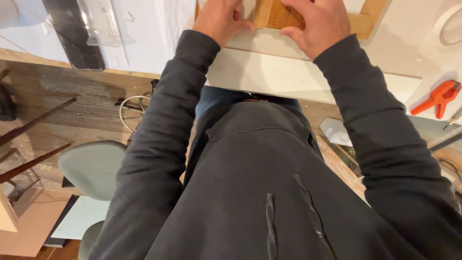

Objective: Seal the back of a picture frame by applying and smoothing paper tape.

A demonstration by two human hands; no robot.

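The wooden frame lies flat at the top edge of the white table, partly cut off, so its long axis cannot be told. Both hands press on it: the left hand with fingers curled at its left side, the right hand spread over its slatted middle. One orange clamp lies well apart to the right. One green chair stands below left.
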